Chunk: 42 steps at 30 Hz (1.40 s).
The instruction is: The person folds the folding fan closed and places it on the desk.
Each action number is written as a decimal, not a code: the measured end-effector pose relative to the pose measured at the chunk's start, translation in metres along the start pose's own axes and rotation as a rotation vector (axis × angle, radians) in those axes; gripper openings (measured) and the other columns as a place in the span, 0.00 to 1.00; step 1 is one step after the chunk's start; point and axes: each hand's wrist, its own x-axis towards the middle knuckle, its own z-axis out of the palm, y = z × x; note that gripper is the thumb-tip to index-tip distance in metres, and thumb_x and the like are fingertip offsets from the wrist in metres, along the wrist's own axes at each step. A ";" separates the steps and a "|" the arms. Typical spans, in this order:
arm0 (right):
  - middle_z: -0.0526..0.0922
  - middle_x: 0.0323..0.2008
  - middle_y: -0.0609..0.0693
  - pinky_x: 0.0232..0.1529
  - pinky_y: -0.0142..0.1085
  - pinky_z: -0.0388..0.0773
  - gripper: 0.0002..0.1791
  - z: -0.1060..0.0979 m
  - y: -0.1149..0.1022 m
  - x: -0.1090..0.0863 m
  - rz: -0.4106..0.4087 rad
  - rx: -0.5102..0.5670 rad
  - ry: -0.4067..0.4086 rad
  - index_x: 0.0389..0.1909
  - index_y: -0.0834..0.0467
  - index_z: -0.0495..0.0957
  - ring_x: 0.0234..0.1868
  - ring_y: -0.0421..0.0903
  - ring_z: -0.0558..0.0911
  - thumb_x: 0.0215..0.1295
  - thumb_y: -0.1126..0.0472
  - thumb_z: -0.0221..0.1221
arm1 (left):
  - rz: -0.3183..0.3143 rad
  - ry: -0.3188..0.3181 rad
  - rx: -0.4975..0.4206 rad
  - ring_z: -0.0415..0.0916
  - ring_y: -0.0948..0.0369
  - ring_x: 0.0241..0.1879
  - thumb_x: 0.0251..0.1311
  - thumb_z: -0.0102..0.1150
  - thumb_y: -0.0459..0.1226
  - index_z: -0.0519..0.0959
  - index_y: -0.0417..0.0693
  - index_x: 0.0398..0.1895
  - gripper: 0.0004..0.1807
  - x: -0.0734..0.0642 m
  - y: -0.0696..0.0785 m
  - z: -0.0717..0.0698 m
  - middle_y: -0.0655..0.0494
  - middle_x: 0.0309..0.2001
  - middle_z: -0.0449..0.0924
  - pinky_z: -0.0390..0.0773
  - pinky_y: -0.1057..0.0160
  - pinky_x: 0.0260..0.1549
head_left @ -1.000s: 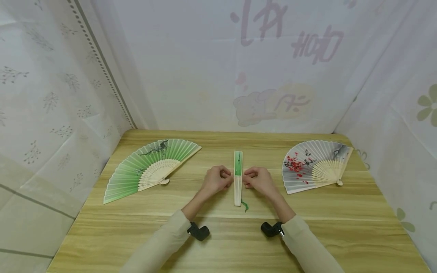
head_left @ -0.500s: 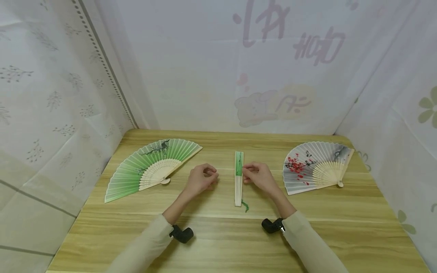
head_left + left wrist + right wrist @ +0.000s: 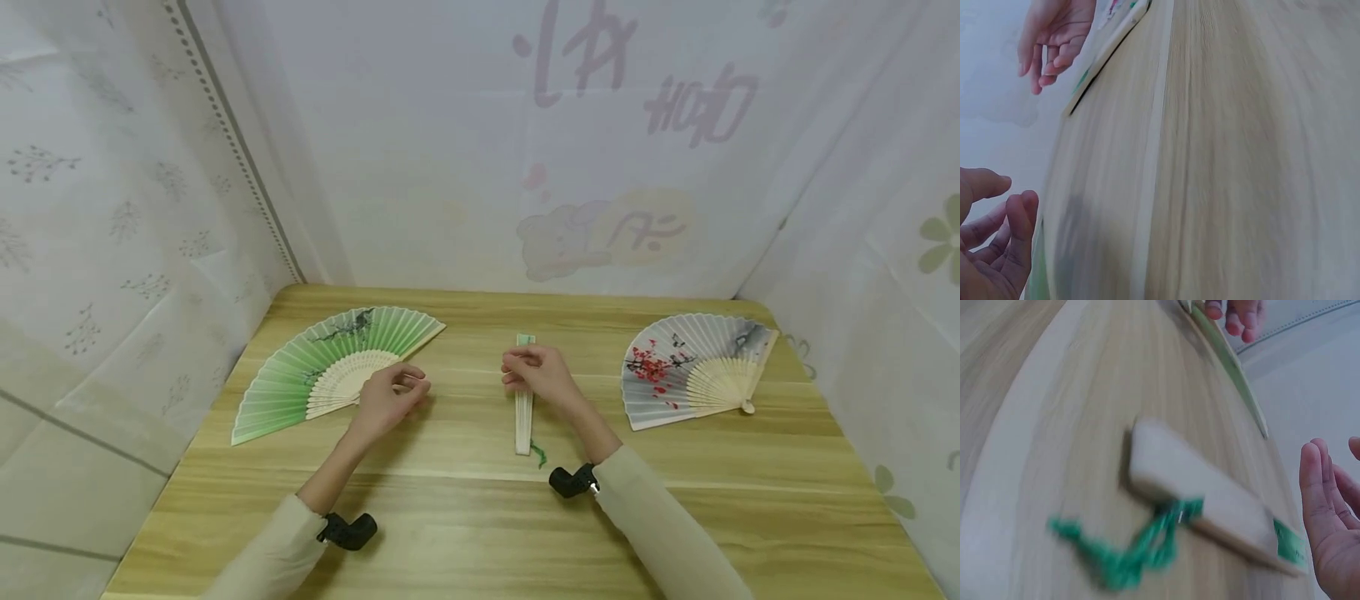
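Observation:
In the head view a folded fan (image 3: 523,429) lies lengthwise in the middle of the table, with a green cord (image 3: 538,455) at its near end. My right hand (image 3: 546,377) hovers above it and hides much of its green part. The right wrist view shows that hand's fingers (image 3: 1314,481) relaxed and apart from the fan. To the left, my left hand (image 3: 386,402) is raised beside the pivot of a spread green fan (image 3: 281,396), covering a little of it. Nothing is between its loosely bent fingers (image 3: 1019,231).
A spread grey fan (image 3: 690,367) with red blossoms lies at the right. The wooden table (image 3: 465,533) meets a pale printed curtain (image 3: 420,167) at the back. Black wrist cameras (image 3: 350,532) are worn at both cuffs.
My left hand has moved left from beside the folded fan to the spread green one. My right hand has shifted left from the folded fan's right side to above it. The fans stay put.

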 end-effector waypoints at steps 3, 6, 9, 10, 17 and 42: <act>0.78 0.49 0.77 0.47 0.48 0.83 0.23 0.009 -0.003 0.003 0.004 0.021 -0.022 0.61 0.76 0.72 0.38 0.49 0.86 0.75 0.63 0.60 | -0.024 0.023 -0.002 0.85 0.42 0.31 0.68 0.64 0.32 0.79 0.30 0.49 0.13 -0.006 -0.004 -0.011 0.37 0.40 0.83 0.85 0.50 0.25; 0.77 0.50 0.78 0.49 0.50 0.82 0.23 0.018 -0.005 0.006 0.010 0.047 -0.049 0.62 0.77 0.71 0.38 0.50 0.86 0.76 0.64 0.58 | -0.035 0.033 -0.018 0.84 0.41 0.33 0.68 0.64 0.32 0.78 0.29 0.51 0.15 -0.010 -0.007 -0.023 0.35 0.41 0.83 0.85 0.51 0.26; 0.77 0.50 0.77 0.50 0.50 0.81 0.23 0.028 -0.007 0.011 0.026 0.070 -0.075 0.62 0.77 0.70 0.39 0.50 0.86 0.76 0.64 0.58 | -0.048 0.037 -0.042 0.84 0.39 0.34 0.69 0.64 0.33 0.78 0.30 0.53 0.16 -0.015 -0.008 -0.036 0.32 0.42 0.83 0.85 0.51 0.28; 0.78 0.50 0.76 0.50 0.50 0.81 0.23 0.032 -0.007 0.012 0.033 0.076 -0.084 0.63 0.77 0.69 0.39 0.50 0.87 0.76 0.64 0.58 | -0.049 0.041 -0.046 0.84 0.39 0.35 0.69 0.64 0.33 0.77 0.29 0.53 0.16 -0.017 -0.008 -0.040 0.31 0.43 0.83 0.85 0.51 0.29; 0.79 0.50 0.74 0.50 0.47 0.81 0.26 0.052 -0.006 0.022 0.076 0.123 -0.120 0.64 0.76 0.68 0.41 0.53 0.87 0.75 0.62 0.60 | -0.049 0.070 -0.056 0.86 0.48 0.33 0.69 0.63 0.32 0.75 0.28 0.55 0.17 -0.028 -0.014 -0.066 0.30 0.44 0.82 0.85 0.57 0.27; 0.85 0.40 0.64 0.43 0.41 0.84 0.13 0.109 0.017 0.051 0.200 0.314 -0.070 0.52 0.70 0.77 0.37 0.51 0.88 0.70 0.69 0.63 | -0.074 0.194 0.276 0.84 0.63 0.30 0.67 0.68 0.38 0.75 0.33 0.59 0.24 -0.083 -0.055 -0.147 0.39 0.43 0.84 0.82 0.61 0.24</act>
